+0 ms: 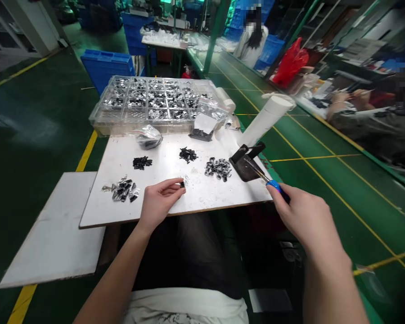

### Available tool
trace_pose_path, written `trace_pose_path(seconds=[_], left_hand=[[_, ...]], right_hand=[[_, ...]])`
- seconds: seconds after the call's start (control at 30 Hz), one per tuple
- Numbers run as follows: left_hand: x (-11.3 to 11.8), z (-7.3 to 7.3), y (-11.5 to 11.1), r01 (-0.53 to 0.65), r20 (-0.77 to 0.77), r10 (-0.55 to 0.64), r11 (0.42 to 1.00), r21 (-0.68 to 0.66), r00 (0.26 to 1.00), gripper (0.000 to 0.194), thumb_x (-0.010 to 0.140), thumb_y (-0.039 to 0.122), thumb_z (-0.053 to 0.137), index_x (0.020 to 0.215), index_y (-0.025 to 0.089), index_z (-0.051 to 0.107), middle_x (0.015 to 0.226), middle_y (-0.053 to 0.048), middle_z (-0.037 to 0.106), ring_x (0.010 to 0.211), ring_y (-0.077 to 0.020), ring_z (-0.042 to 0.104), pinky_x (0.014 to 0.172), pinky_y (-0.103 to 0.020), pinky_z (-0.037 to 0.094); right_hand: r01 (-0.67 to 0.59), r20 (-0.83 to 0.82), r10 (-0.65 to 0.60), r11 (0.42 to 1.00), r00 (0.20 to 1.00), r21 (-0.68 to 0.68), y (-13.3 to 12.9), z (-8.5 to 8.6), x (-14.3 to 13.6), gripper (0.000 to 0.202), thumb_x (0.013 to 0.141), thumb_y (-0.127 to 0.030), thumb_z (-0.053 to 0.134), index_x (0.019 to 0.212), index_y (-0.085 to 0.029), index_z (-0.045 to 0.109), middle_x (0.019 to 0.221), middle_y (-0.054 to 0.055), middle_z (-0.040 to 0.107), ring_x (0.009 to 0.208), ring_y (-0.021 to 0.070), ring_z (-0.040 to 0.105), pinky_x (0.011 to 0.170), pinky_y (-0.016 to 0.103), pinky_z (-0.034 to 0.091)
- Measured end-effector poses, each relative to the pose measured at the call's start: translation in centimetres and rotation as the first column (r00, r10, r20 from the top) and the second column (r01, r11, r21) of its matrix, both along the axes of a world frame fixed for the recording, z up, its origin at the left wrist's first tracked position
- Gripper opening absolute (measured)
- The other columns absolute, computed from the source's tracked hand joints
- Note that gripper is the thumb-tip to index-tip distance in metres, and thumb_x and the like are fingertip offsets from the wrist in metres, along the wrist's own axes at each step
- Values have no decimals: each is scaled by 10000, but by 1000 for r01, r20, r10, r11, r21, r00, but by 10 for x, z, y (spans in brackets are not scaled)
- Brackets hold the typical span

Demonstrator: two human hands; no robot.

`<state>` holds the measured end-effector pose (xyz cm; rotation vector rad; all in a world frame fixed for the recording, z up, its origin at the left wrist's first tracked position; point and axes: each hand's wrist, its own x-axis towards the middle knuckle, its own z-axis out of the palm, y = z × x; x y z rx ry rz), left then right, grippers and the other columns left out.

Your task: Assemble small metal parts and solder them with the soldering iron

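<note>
My left hand (162, 198) pinches a small black part (182, 184) between thumb and fingertips, just above the front of the white board (202, 195). A screwdriver (273, 183) with a blue and black handle is gripped in my right hand (300, 207); its metal shaft points up and left to a black stand (245, 168) at the board's right side. Small black pieces (142, 163) form a pile at the left, and another black pile (188, 155) lies near the middle. Silver-and-black parts (218, 168) sit left of the stand, with more metal parts (124, 189) at front left.
A clear compartment tray (101, 128) full of parts spans the back. Two plastic bags (149, 137) (202, 128) lie before it. A white roll (266, 119) leans at the right. People sit at a bench farther right.
</note>
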<state>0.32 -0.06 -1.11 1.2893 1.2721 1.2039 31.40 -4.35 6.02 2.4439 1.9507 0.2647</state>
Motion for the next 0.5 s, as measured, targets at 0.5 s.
trace_pose_path(seconds=[0.5], left_hand=[[1,-1,1,8,-59,-9,1000,-13,998,343,740,333,845,1047,187,802,860,-46,798,813,-211,781,834,-304,648]], right_hand=[[71,-545,241,870,803,489,28,-47,-34,201,913,-328,600,1060,-193,630,1110,140,710,1095,309,622,913,442,488]])
